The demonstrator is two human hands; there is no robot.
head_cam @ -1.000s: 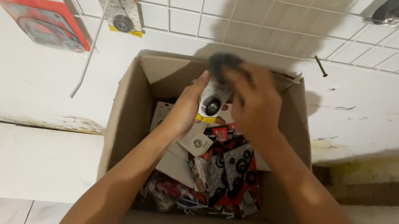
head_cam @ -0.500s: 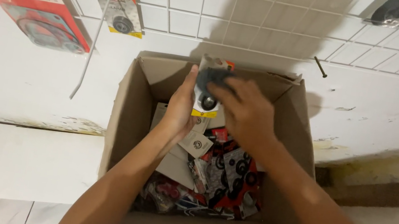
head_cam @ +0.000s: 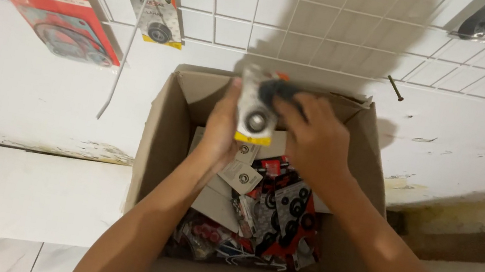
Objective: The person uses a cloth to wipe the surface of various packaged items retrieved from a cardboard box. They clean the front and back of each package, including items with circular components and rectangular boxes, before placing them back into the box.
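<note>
Both hands are up over the far end of the open cardboard box. The left hand is closed around a small carded pack showing a round black part, held upright. The right hand grips the same pack's top with curled fingers. Below them, the box holds more red and black packs.

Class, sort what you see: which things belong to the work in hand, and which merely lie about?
In hand:
left hand
right hand
carded bearing pack
cardboard box
packets in box

Lying about:
red pack on grid
hung bearing pack
loose hook
</note>
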